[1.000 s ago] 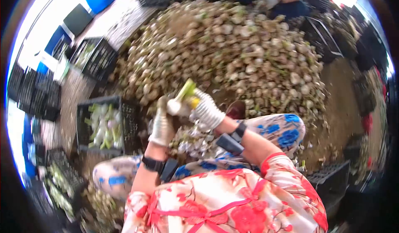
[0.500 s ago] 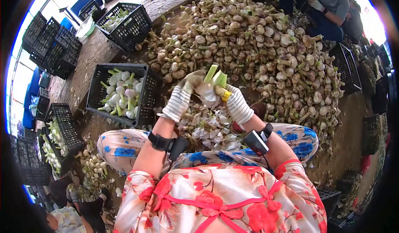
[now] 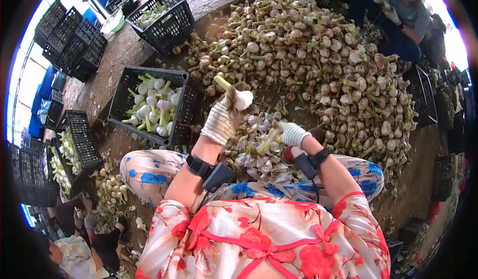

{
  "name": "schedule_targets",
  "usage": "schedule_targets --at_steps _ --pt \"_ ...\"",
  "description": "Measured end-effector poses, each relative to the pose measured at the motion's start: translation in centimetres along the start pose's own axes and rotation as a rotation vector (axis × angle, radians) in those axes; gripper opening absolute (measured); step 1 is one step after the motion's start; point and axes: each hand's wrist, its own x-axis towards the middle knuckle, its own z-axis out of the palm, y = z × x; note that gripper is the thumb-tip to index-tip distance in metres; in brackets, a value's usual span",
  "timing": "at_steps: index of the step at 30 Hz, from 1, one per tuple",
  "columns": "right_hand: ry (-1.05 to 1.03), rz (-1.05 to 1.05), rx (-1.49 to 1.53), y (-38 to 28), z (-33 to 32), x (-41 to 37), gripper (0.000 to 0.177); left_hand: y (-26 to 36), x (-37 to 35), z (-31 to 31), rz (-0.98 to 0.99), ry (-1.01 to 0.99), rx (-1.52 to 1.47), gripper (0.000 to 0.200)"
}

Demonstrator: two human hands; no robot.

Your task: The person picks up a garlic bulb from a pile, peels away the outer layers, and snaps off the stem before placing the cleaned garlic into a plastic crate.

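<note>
My left hand (image 3: 220,119), in a striped work glove, holds up a peeled white garlic bulb (image 3: 242,98) with a short green stalk. It hovers between my knees and a black crate (image 3: 181,122) of cleaned bulbs to the left. My right hand (image 3: 291,133), also gloved, is lowered onto the heap of papery garlic skins (image 3: 254,152) in front of me; what it grips is hidden among the scraps. A big pile of unpeeled garlic (image 3: 318,60) rises just beyond both hands.
Several black crates (image 3: 74,37) stand stacked at the far left, some holding cleaned garlic (image 3: 59,167). Another person (image 3: 398,15) sits at the pile's far side, and one crouches at the lower left (image 3: 79,249). More crates (image 3: 423,94) line the right.
My hands have come apart: the left lifted the bulb up and leftward, the right dropped to the skins. The camera view kept tilting, showing more of the left crates.
</note>
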Motion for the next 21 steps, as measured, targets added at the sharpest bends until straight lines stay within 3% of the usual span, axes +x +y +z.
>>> schedule_targets --at_steps 2,3,6,10,12,13,14,16,17,18,19,21 --pt "0.003 0.122 -0.120 -4.1 -2.9 -0.6 0.032 -0.2 0.7 -0.8 -0.030 0.062 -0.070 0.033" --pt "0.020 0.126 -0.203 -3.0 -2.6 0.2 0.035 -0.4 0.7 -0.8 -0.051 0.100 -0.093 0.033" --pt "0.215 0.155 -0.032 -3.7 -2.9 0.0 0.036 -1.0 1.1 -2.0 -0.121 0.231 -0.141 0.028" --pt "0.134 0.084 -0.026 0.3 0.1 1.0 0.032 -5.5 0.9 -7.4 -0.308 0.563 -0.042 0.013" --pt "0.060 0.012 0.051 1.8 1.1 1.2 0.036 -7.2 1.1 -9.6 -0.238 0.713 -0.041 0.011" --pt "0.004 0.036 0.070 2.8 1.8 1.8 0.037 -5.7 2.3 -11.0 -0.287 0.707 0.222 0.010" --pt "-0.054 0.069 0.093 3.5 2.2 2.2 0.039 -1.9 3.8 -10.2 -0.128 0.362 -0.058 0.010" --pt "-0.018 0.075 0.133 3.1 1.8 2.4 0.040 8.2 7.6 -5.7 0.203 0.043 -0.221 0.031" --pt "0.014 0.071 0.162 2.8 1.7 2.2 0.041 12.4 8.7 -3.2 0.385 0.062 -0.106 0.055" --pt "0.016 0.111 0.156 4.0 2.8 3.2 0.042 15.0 8.1 -1.7 0.307 0.340 0.060 0.090" --pt "0.025 0.086 0.184 4.0 2.6 3.2 0.041 15.9 8.6 -1.3 0.312 0.475 0.037 0.109" --pt "0.023 0.089 0.147 3.6 1.3 3.7 0.038 14.5 8.2 -1.4 0.251 0.437 0.061 0.110"
